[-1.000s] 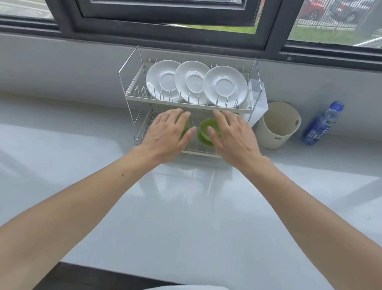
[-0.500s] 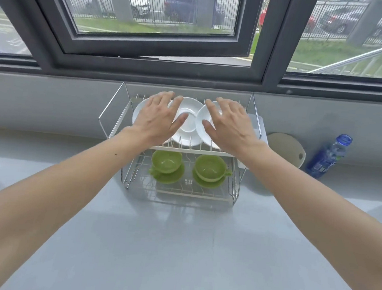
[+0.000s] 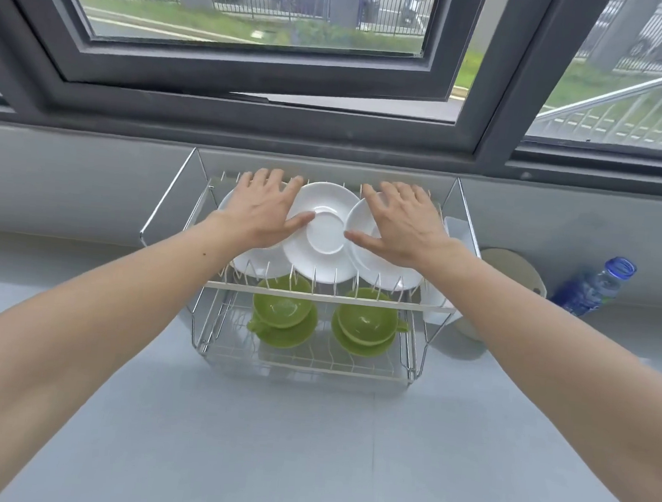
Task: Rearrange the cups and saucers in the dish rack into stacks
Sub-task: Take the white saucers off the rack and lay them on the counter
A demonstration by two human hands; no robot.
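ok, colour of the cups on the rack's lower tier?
Green, both cups, on matching green saucers; the head view shows it.

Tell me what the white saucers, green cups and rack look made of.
White saucers: likely glazed ceramic, glossy with soft highlights. Green cups: matte, uniform colour, so plastic or melamine seems likelier than ceramic; I cannot be sure. Rack: thin shiny metal wire, probably chromed or stainless steel.

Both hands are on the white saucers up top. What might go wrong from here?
1. The left hand and right hand lie flat and open on the outer saucers, with no grip yet; a lift now may let one slip.
2. The middle saucer overlaps both neighbours, so pulling either may drag it along.
3. A dropped saucer could hit the green cups on the lower shelf.
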